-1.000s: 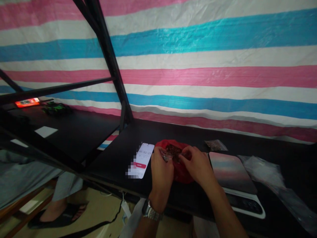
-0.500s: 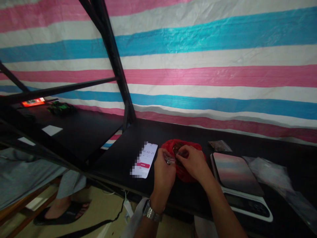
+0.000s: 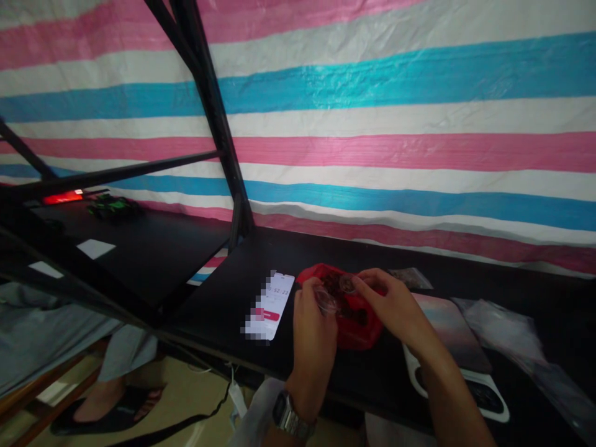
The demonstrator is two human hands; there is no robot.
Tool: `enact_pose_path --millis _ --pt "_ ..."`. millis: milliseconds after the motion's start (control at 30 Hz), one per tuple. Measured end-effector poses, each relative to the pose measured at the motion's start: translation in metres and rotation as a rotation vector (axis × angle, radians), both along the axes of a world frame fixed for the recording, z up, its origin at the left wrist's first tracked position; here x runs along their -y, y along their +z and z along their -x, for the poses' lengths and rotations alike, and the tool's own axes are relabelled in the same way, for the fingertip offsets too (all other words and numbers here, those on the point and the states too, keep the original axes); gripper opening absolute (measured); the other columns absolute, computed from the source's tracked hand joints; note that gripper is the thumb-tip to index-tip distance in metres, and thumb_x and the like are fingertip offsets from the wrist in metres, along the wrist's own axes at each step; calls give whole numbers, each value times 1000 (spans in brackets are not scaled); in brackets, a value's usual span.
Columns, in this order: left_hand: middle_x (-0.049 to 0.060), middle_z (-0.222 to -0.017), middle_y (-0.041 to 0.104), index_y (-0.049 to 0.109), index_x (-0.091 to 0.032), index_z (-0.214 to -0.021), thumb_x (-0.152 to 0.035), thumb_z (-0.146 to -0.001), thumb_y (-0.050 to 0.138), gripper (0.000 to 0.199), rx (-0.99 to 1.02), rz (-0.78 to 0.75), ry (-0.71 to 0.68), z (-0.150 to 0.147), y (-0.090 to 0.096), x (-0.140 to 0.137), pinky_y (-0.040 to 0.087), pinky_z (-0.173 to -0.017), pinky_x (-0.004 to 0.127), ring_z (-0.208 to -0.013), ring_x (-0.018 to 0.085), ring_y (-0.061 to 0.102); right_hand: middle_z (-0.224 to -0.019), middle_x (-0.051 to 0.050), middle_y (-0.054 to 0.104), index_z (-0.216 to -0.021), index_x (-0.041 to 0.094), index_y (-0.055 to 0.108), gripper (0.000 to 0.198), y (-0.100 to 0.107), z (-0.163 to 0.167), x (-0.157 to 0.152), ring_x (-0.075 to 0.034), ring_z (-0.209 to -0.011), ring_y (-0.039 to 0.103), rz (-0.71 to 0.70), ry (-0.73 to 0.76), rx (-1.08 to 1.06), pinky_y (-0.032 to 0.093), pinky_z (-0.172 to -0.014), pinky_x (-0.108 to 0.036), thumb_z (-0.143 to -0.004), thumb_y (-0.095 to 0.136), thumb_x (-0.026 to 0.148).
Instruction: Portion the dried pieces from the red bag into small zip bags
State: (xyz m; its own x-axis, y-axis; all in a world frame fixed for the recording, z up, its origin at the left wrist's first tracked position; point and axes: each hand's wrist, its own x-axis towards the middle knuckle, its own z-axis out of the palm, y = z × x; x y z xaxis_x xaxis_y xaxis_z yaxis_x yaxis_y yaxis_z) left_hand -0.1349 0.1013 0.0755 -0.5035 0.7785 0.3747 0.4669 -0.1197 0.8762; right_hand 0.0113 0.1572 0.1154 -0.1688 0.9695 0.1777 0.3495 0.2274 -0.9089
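Observation:
My left hand [image 3: 313, 332] is closed on a clear, round plastic piece [image 3: 326, 300] at the left rim of a red plastic bag [image 3: 362, 335]. The bag lies open on the black table, with dark brown bits [image 3: 354, 311] inside. Over the bag's far side, my right hand [image 3: 393, 303] pinches a small clear round cup [image 3: 347, 284], which shows some brown bits. The two clear pieces are apart, a short way from each other. Whether they belong together I cannot tell.
Left of the bag lies a phone [image 3: 272, 310] showing a timer. A kitchen scale [image 3: 454, 329] sits under my right forearm. Behind it is a small bag of brown bits [image 3: 412, 277]; clear plastic bags [image 3: 503, 329] lie right. A black metal frame [image 3: 223, 143] stands left; a seated person's leg [image 3: 128, 354] shows.
My right hand has lifted from the brown bits and moved right, now showing a small clear cup. My left hand has turned so its clear round piece shows. The view has shifted slightly.

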Motion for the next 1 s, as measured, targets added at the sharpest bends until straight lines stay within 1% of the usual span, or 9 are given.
enact_pose_path --millis 100,233,333,433,533,633,733,833,1000 --pt "10 -109 70 61 -20 -116 1 -82 61 40 48 59 -54 -8 -5 -4 54 -92 43 -102 27 68 -87 -5 80 -91 23 74 27 11 3 8 -23 -82 74 -18 10 -32 56 -76 -35 -87 70 49" --pt "9 -108 71 60 -21 -112 -3 -83 63 34 97 79 -86 -14 -6 -10 54 -87 41 -99 26 69 -89 -4 79 -91 24 74 22 13 9 14 -23 -85 74 4 12 -1 55 -83 -38 -89 70 45" --pt "10 -110 71 59 -20 -116 -4 -84 63 36 102 81 -109 -18 -7 -14 54 -90 42 -103 28 69 -94 -4 79 -91 25 75 9 14 11 16 -25 -93 73 -93 12 105 53 -91 -42 -84 75 31" --pt "11 -115 72 58 -20 -119 -4 -83 63 40 88 73 -120 -23 -8 -17 53 -95 43 -108 28 69 -99 -3 78 -91 27 76 13 15 9 16 -27 -102 71 -192 -9 172 49 -98 -46 -79 77 23" --pt "11 -114 73 59 -21 -118 -7 -85 64 36 104 68 -119 -26 -8 -17 55 -93 41 -106 27 70 -96 -3 78 -93 26 75 10 10 6 14 -25 -94 72 -93 15 55 53 -93 -43 -84 75 31" --pt "11 -110 73 58 -21 -115 -8 -87 63 32 113 89 -111 -25 -6 -16 55 -91 41 -105 27 71 -92 -4 78 -93 24 73 14 6 4 12 -23 -87 73 13 27 -55 55 -87 -39 -89 71 37" --pt "12 -114 72 57 -20 -116 -6 -86 61 33 104 80 -139 -23 -6 -16 54 -95 44 -108 29 70 -97 -3 78 -95 25 74 11 8 4 13 -24 -94 72 -67 32 21 52 -90 -40 -85 76 28" --pt "12 -117 71 57 -20 -118 -4 -83 62 39 129 59 -146 -21 -9 -15 54 -97 45 -111 29 70 -100 -1 77 -92 27 76 18 14 6 16 -25 -102 70 -182 42 134 49 -95 -42 -79 79 16" --pt "13 -120 71 57 -20 -120 -5 -82 63 41 168 53 -146 -19 -11 -16 54 -99 46 -113 29 70 -102 -2 77 -95 27 77 15 13 10 17 -25 -102 71 -154 5 136 50 -93 -43 -82 80 22"
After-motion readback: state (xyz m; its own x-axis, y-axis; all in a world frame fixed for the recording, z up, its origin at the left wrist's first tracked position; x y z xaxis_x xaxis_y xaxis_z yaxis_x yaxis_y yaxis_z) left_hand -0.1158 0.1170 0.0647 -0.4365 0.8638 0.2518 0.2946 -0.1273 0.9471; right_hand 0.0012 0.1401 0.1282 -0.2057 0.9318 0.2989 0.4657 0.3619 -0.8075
